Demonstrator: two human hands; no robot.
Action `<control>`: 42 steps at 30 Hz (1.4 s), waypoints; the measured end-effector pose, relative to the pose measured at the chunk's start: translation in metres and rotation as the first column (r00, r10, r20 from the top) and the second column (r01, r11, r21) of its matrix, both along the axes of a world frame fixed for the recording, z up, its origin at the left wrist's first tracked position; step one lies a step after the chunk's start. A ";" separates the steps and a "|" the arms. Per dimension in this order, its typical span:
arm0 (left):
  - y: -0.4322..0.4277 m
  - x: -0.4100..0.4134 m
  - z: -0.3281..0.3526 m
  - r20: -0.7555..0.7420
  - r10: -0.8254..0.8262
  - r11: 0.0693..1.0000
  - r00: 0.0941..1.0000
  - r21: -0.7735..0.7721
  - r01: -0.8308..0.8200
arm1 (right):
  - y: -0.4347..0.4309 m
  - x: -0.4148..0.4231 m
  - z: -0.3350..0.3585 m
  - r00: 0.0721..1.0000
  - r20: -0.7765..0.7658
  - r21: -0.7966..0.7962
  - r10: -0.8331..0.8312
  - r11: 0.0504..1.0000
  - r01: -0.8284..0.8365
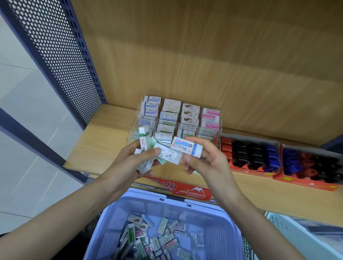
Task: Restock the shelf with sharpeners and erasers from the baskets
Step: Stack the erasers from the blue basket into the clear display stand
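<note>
My left hand [137, 160] grips a bunch of wrapped erasers [161, 153], fanned out above the shelf edge. My right hand [203, 159] pinches one white eraser with a blue sleeve [186, 147], held just right of the bunch. Behind both hands a clear divided display case [179, 118] on the wooden shelf [98, 146] holds rows of erasers in four columns. Below my arms a lilac plastic basket [166, 209] contains several loose erasers [156, 242].
Two red cardboard trays of black, blue and red sharpeners [249, 153] [311, 167] sit on the shelf to the right. A red "Hard Eraser" box [183, 188] lies by the shelf front. A pale basket [292, 227] is at lower right, a perforated side panel [58, 44] at left.
</note>
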State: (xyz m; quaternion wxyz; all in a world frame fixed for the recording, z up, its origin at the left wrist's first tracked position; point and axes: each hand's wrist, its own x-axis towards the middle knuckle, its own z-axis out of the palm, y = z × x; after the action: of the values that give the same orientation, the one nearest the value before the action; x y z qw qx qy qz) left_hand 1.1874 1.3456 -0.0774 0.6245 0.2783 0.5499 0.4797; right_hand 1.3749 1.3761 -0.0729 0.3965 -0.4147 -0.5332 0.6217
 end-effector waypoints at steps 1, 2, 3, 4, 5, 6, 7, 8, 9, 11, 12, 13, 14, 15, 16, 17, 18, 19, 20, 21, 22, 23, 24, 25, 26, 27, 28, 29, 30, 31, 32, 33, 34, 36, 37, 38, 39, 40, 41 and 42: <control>-0.001 -0.001 -0.001 -0.004 0.002 1.000 1.000 -0.008 -0.002 | -0.001 0.000 -0.001 1.000 0.008 0.013 -0.009 1.000 0.009; -0.002 -0.002 -0.002 -0.009 0.003 1.000 1.000 -0.017 -0.004 | -0.001 0.001 -0.003 1.000 0.015 0.015 -0.025 1.000 0.025; -0.004 -0.004 -0.004 -0.012 0.009 1.000 1.000 -0.028 -0.009 | -0.002 0.002 -0.005 0.999 0.020 0.007 -0.045 0.999 0.045; -0.005 -0.007 -0.005 -0.014 0.022 0.999 1.000 -0.038 -0.022 | -0.001 0.002 -0.009 0.997 0.021 -0.010 -0.069 0.998 0.069; -0.006 -0.010 -0.007 -0.015 0.038 0.998 0.999 -0.048 -0.039 | 0.000 0.004 -0.015 0.995 0.026 -0.032 -0.097 0.995 0.097; -0.007 -0.014 -0.009 -0.013 0.055 0.997 0.998 -0.060 -0.056 | 0.001 0.006 -0.023 0.991 0.047 -0.053 -0.127 0.990 0.130; -0.008 -0.017 -0.011 -0.005 0.074 0.994 0.997 -0.077 -0.074 | 0.003 0.008 -0.031 0.984 0.092 -0.072 -0.155 0.984 0.161; -0.008 -0.019 -0.013 0.005 0.094 0.991 0.996 -0.094 -0.093 | 0.005 0.011 -0.040 0.974 0.142 -0.095 -0.174 0.978 0.188; -0.007 -0.022 -0.015 0.016 0.112 0.988 0.994 -0.108 -0.110 | 0.007 0.014 -0.047 0.965 0.182 -0.127 -0.187 0.969 0.212; -0.005 -0.022 -0.017 0.034 0.130 0.984 0.991 -0.127 -0.125 | 0.012 0.017 -0.058 0.952 0.220 -0.192 -0.214 0.947 0.257; -0.003 -0.021 -0.018 0.038 0.128 0.984 0.991 -0.131 -0.122 | 0.016 0.018 -0.062 0.945 0.229 -0.202 -0.232 0.939 0.280; -0.001 -0.019 -0.018 0.040 0.121 0.985 0.992 -0.132 -0.114 | 0.021 0.018 -0.065 0.938 0.240 -0.199 -0.248 0.934 0.298; 0.002 -0.017 -0.018 0.042 0.114 0.985 0.993 -0.132 -0.108 | 0.027 0.017 -0.068 0.934 0.249 -0.196 -0.258 0.931 0.309; 0.004 -0.015 -0.017 0.044 0.110 0.986 0.993 -0.131 -0.104 | 0.033 0.016 -0.069 0.934 0.239 -0.201 -0.264 0.928 0.313; 0.007 -0.013 -0.017 0.046 0.107 0.986 0.993 -0.129 -0.101 | 0.040 0.014 -0.071 0.940 0.208 -0.214 -0.271 0.925 0.314; 0.009 -0.011 -0.016 0.048 0.105 0.987 0.993 -0.128 -0.099 | 0.045 0.012 -0.072 0.948 0.161 -0.232 -0.275 0.923 0.308; 0.011 -0.010 -0.016 0.051 0.104 0.987 0.993 -0.126 -0.097 | 0.050 0.009 -0.073 0.956 0.101 -0.250 -0.275 0.923 0.292; 0.012 -0.009 -0.015 0.052 0.102 0.988 0.993 -0.122 -0.095 | 0.054 0.007 -0.073 0.960 0.045 -0.265 -0.278 0.923 0.280; 0.013 -0.009 -0.016 0.053 0.103 0.988 0.993 -0.119 -0.096 | 0.059 0.005 -0.074 0.959 0.004 -0.279 -0.282 0.921 0.272; 0.014 -0.008 -0.016 0.053 0.106 0.988 0.993 -0.118 -0.099 | 0.064 0.003 -0.073 0.960 -0.004 -0.277 -0.278 0.923 0.267; 0.014 -0.009 -0.016 0.050 0.110 0.988 0.993 -0.118 -0.104 | 0.069 0.001 -0.073 0.964 0.027 -0.252 -0.266 0.931 0.264; 0.014 -0.009 -0.016 0.045 0.113 0.987 0.993 -0.118 -0.107 | 0.075 0.000 -0.072 0.964 0.093 -0.201 -0.248 0.944 0.263; 0.014 -0.010 -0.018 0.036 0.115 0.987 0.993 -0.118 -0.110 | 0.083 -0.001 -0.071 0.958 0.170 -0.139 -0.233 0.956 0.257; 0.014 -0.011 -0.018 0.026 0.117 0.986 0.993 -0.119 -0.114 | 0.091 -0.003 -0.071 0.945 0.244 -0.082 -0.219 0.966 0.245; 0.013 -0.012 -0.019 0.019 0.121 0.985 0.992 -0.123 -0.118 | 0.099 -0.004 -0.070 0.930 0.311 -0.036 -0.196 0.975 0.218; 0.013 -0.013 -0.020 0.015 0.125 0.984 0.992 -0.128 -0.122 | 0.107 -0.006 -0.072 0.912 0.379 0.002 -0.160 0.985 0.172; 0.013 -0.014 -0.021 0.015 0.129 0.983 0.991 -0.132 -0.126 | 0.114 -0.008 -0.075 0.886 0.450 0.029 -0.111 0.994 0.110; 0.013 -0.015 -0.022 0.016 0.133 0.982 0.991 -0.136 -0.130 | 0.120 -0.011 -0.078 0.844 0.533 0.047 -0.058 0.998 0.039; 0.013 -0.015 -0.022 0.019 0.136 0.982 0.991 -0.138 -0.132 | 0.125 -0.013 -0.081 0.791 0.612 0.053 -0.012 0.998 -0.025; 0.014 -0.016 -0.022 0.022 0.138 0.981 0.990 -0.138 -0.133 | 0.130 -0.014 -0.082 0.738 0.674 0.047 0.020 0.996 -0.069; 0.014 -0.016 -0.023 0.029 0.138 0.981 0.990 -0.138 -0.133 | 0.134 -0.016 -0.083 0.691 0.721 0.037 0.044 0.994 -0.101; 0.014 -0.016 -0.022 0.038 0.137 0.982 0.990 -0.135 -0.131 | 0.138 -0.015 -0.081 0.652 0.755 0.031 0.064 0.991 -0.133; 0.015 -0.016 -0.023 0.051 0.138 0.982 0.989 -0.135 -0.130 | 0.141 -0.014 -0.080 0.619 0.781 0.025 0.088 0.985 -0.172; 0.015 -0.017 -0.023 0.080 0.146 0.981 0.986 -0.139 -0.134 | 0.146 -0.011 -0.078 0.561 0.817 0.012 0.136 0.968 -0.252; 0.015 -0.016 -0.024 0.088 0.149 0.981 0.985 -0.140 -0.136 | 0.146 -0.010 -0.077 0.528 0.836 0.016 0.150 0.955 -0.296; 0.015 -0.016 -0.024 0.093 0.148 0.981 0.985 -0.140 -0.134 | 0.146 -0.009 -0.077 0.486 0.860 0.021 0.157 0.940 -0.340; 0.015 -0.016 -0.023 0.095 0.146 0.981 0.985 -0.140 -0.132 | 0.145 -0.009 -0.079 0.436 0.886 0.025 0.159 0.922 -0.387; 0.014 -0.016 -0.023 0.095 0.143 0.982 0.985 -0.139 -0.130 | 0.143 -0.010 -0.081 0.381 0.912 0.031 0.154 0.899 -0.436; 0.014 -0.015 -0.023 0.097 0.143 0.982 0.985 -0.140 -0.128 | 0.142 -0.012 -0.085 0.331 0.933 0.037 0.141 0.878 -0.477; 0.015 -0.015 -0.023 0.102 0.144 0.981 0.984 -0.146 -0.129 | 0.140 -0.013 -0.089 0.294 0.948 0.045 0.121 0.864 -0.501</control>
State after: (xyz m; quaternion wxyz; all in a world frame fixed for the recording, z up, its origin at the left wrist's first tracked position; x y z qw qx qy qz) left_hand 1.1724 1.3602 -0.1009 0.6377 0.1684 0.5640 0.4969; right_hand 1.3615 1.5160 -0.1615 -0.0397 -0.5019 -0.8287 0.2446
